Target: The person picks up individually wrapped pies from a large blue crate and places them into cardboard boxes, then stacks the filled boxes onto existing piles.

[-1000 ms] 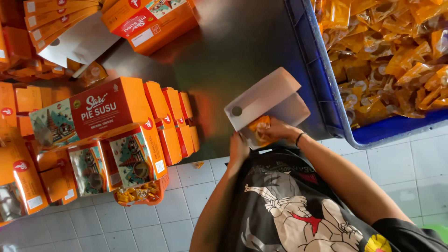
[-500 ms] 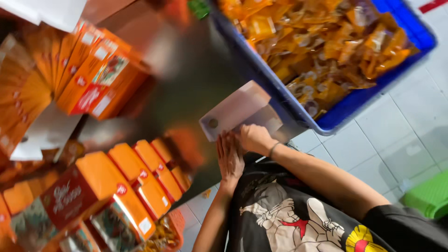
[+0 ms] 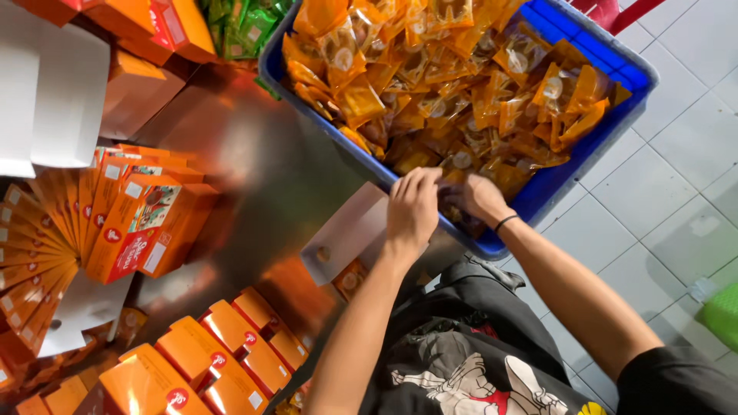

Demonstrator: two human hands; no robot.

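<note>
while both hands reach into the near edge of the blue crate (image 3: 592,165), the left hand (image 3: 413,209) curls over orange snack packets (image 3: 461,84), and the right hand (image 3: 480,198) likewise; grip unclear for both. step looks like pick-up; an open carton (image 3: 346,238) lies on the worktop (image 3: 254,177), left of the crate.

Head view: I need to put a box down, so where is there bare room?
The steel tabletop is bare between the blue crate and the fanned orange cartons. The crate is packed with orange packets, where both hands reach; closed orange boxes crowd the near edge.
</note>
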